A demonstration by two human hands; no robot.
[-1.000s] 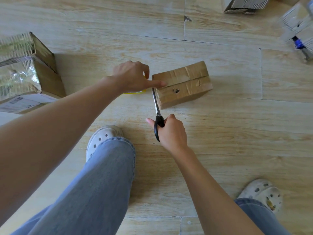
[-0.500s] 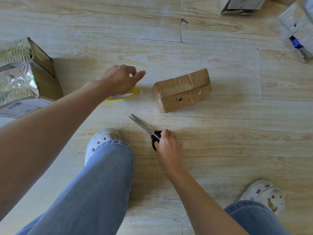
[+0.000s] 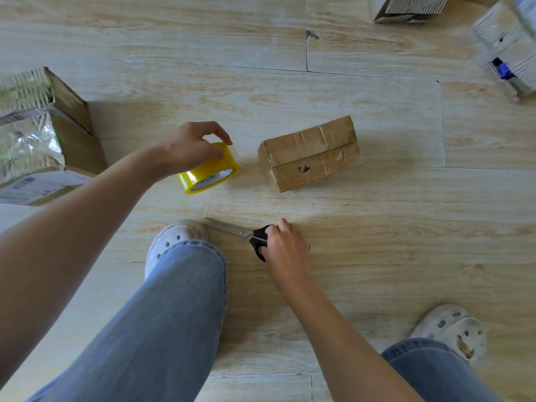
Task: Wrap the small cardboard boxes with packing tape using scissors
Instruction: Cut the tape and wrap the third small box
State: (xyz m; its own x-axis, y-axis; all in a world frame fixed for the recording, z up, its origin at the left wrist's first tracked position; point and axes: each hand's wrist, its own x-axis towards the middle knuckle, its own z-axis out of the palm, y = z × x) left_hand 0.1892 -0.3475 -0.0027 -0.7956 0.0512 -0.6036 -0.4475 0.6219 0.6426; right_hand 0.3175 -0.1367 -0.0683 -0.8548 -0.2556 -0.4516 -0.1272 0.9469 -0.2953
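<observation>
A small brown cardboard box (image 3: pixel 310 153), taped over its top, lies on the wooden floor (image 3: pixel 377 242) ahead of me. Left of it, my left hand (image 3: pixel 193 145) grips a yellow roll of packing tape (image 3: pixel 208 171) from above, with the roll tilted on the floor. The roll and the box are apart. Nearer to me, my right hand (image 3: pixel 282 249) holds the black handles of the scissors (image 3: pixel 240 232). Their blades are closed and point left, low over the floor.
A bigger box (image 3: pixel 43 134) covered in shiny film stands at the left edge. More boxes (image 3: pixel 412 7) and packages (image 3: pixel 510 44) lie at the top right. My legs in jeans and white clogs (image 3: pixel 174 242) fill the lower view.
The scissors left the box's end and came down toward me, blades turning left. My left hand drew the tape roll away from the box to the left and tipped it up.
</observation>
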